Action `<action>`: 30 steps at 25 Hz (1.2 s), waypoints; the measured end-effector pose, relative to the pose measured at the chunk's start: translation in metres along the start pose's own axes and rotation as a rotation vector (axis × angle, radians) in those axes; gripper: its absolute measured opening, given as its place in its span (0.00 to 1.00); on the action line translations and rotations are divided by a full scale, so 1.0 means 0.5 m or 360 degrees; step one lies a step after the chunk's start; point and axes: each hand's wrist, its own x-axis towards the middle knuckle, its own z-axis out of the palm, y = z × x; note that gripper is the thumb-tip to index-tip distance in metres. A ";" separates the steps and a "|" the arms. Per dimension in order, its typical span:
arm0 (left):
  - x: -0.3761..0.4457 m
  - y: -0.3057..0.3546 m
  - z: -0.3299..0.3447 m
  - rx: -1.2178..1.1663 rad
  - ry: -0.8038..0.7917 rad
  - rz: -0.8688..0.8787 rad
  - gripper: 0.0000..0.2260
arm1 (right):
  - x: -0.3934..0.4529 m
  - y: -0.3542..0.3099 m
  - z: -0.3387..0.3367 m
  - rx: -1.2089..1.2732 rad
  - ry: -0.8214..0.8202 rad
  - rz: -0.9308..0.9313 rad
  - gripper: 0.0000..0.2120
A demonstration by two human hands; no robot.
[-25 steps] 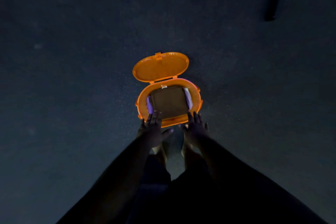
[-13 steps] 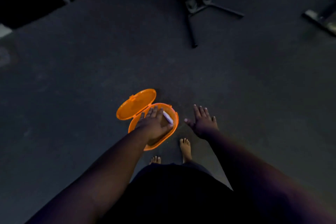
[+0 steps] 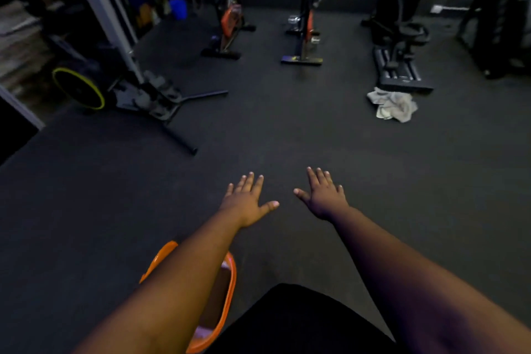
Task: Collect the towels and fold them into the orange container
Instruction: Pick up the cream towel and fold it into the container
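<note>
Dark rubber floor (image 3: 287, 135) of a gym — exercise bikes (image 3: 304, 23) stand beyond a crumpled towel (image 3: 392, 105). Nearer than that towel, left hand (image 3: 247, 201) and right hand (image 3: 323, 198) spread flat, empty; orange container (image 3: 227, 290) under the left forearm.

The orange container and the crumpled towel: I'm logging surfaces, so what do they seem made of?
Orange container: likely glossy, slightly translucent plastic, its thin rim glowing and catching highlights. Crumpled towel: soft matte pale-grey fabric, slumped in irregular folds; weave too small to tell.
</note>
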 end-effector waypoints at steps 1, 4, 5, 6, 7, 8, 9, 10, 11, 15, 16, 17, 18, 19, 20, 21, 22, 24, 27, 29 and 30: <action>0.015 0.038 -0.013 0.0024 0.0014 0.0050 0.43 | -0.001 0.035 -0.022 0.0015 0.0040 0.0031 0.41; 0.068 0.181 -0.048 0.0096 0.0052 0.0176 0.43 | -0.005 0.164 -0.104 0.0054 0.0148 0.0129 0.40; 0.086 0.229 -0.060 0.0115 0.0057 0.0207 0.43 | -0.004 0.207 -0.130 0.0061 0.0181 0.0153 0.39; 0.103 0.277 -0.071 0.0132 0.0060 0.0232 0.43 | -0.004 0.251 -0.155 0.0062 0.0214 0.0175 0.38; 0.121 0.324 -0.082 0.0146 0.0068 0.0258 0.43 | -0.002 0.293 -0.181 0.0064 0.0241 0.0194 0.38; 0.137 0.363 -0.092 0.0151 0.0074 0.0280 0.43 | 0.001 0.328 -0.205 0.0069 0.0259 0.0206 0.38; 0.153 0.397 -0.102 0.0149 0.0080 0.0302 0.43 | 0.005 0.358 -0.228 0.0076 0.0272 0.0220 0.38; 0.169 0.437 -0.110 0.0147 0.0092 0.0326 0.43 | 0.009 0.394 -0.250 0.0086 0.0288 0.0241 0.38; 0.186 0.474 -0.118 0.0144 0.0104 0.0351 0.43 | 0.014 0.426 -0.272 0.0104 0.0304 0.0267 0.38; 0.259 0.590 -0.149 0.0168 0.0117 0.0443 0.43 | 0.042 0.523 -0.345 0.0150 0.0336 0.0343 0.38; 0.282 0.613 -0.155 0.0175 0.0113 0.0461 0.43 | 0.054 0.542 -0.359 0.0154 0.0343 0.0357 0.38; 0.303 0.630 -0.162 0.0183 0.0105 0.0476 0.43 | 0.066 0.557 -0.370 0.0160 0.0349 0.0369 0.37; 0.323 0.645 -0.168 0.0197 0.0099 0.0493 0.43 | 0.079 0.570 -0.380 0.0163 0.0351 0.0379 0.37; 0.350 0.660 -0.175 0.0216 0.0094 0.0516 0.43 | 0.098 0.586 -0.391 0.0169 0.0355 0.0391 0.36; 0.380 0.673 -0.183 0.0237 0.0088 0.0541 0.43 | 0.120 0.600 -0.402 0.0173 0.0358 0.0407 0.36; 0.412 0.685 -0.192 0.0255 0.0079 0.0566 0.43 | 0.144 0.614 -0.413 0.0173 0.0360 0.0426 0.35; 0.448 0.696 -0.203 0.0269 0.0071 0.0589 0.43 | 0.172 0.627 -0.425 0.0169 0.0363 0.0448 0.35; 0.526 0.715 -0.229 0.0283 0.0063 0.0625 0.43 | 0.233 0.650 -0.450 0.0170 0.0375 0.0493 0.36; 0.637 0.740 -0.271 0.0268 0.0063 0.0685 0.43 | 0.324 0.673 -0.489 0.0179 0.0399 0.0535 0.36; 0.709 0.754 -0.303 0.0256 0.0030 0.0721 0.43 | 0.384 0.684 -0.520 0.0202 0.0398 0.0575 0.36; 0.742 0.760 -0.320 0.0267 0.0011 0.0731 0.43 | 0.412 0.690 -0.536 0.0217 0.0400 0.0595 0.36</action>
